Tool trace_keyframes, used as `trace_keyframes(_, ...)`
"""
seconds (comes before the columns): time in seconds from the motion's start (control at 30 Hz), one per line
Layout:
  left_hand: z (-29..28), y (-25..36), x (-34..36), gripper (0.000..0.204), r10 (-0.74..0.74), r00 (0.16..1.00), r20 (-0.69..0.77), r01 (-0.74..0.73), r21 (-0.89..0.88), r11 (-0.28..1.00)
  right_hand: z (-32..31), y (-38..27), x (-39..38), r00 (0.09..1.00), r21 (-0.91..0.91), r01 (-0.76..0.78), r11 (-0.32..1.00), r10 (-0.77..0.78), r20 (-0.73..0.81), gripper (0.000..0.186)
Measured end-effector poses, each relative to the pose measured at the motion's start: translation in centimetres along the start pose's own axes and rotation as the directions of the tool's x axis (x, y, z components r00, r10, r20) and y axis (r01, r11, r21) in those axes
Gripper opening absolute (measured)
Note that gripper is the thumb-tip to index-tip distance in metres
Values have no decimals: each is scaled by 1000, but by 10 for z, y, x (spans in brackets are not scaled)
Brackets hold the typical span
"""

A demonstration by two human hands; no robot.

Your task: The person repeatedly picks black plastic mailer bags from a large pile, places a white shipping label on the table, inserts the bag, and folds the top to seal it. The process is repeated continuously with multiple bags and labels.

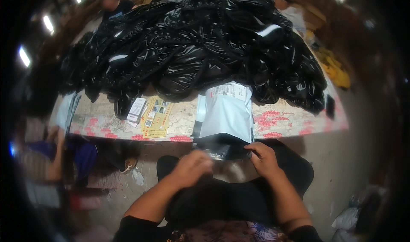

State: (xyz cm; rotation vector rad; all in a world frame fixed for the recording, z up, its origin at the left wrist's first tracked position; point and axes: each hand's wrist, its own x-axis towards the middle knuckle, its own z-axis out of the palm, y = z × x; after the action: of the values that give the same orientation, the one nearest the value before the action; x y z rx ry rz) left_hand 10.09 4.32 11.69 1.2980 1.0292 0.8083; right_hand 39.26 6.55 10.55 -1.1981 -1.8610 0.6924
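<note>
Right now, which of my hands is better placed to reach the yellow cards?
Probably your left hand: it is nearer the yellow cards, while your right hand pinches the black end of the pale bag. Blur hides whether the left grips anything.

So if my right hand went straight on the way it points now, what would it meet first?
The pale plastic mailer: your right hand points up and leftward and already appears to touch the bag's dark lower edge. Exact depth is hard to judge from this single view.

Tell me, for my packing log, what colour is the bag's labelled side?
The bag is pale bluish white there; the head view, the only one, shows it.
</note>
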Motion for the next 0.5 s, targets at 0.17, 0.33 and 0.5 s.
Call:
trace_keyframes(0.17, -87, -4, -29, 13, -111, 928, -355, 361, 788, 498, -3, 14, 2, 989, -167, 146, 975, -148, -3, 34)
trace_keyframes(0.33, -74, 19, -25, 35, 258, 950, -178, 106, 957, 270, -9, 7, 19, 890, -305, 441, 844, -455, 26, 33)
trace_keyframes(0.5, -45, 28, 24, 61, 485, 845, 225, -405, 862, 305, -15, -2, 34, 824, -356, 565, 744, -532, 196, 31)
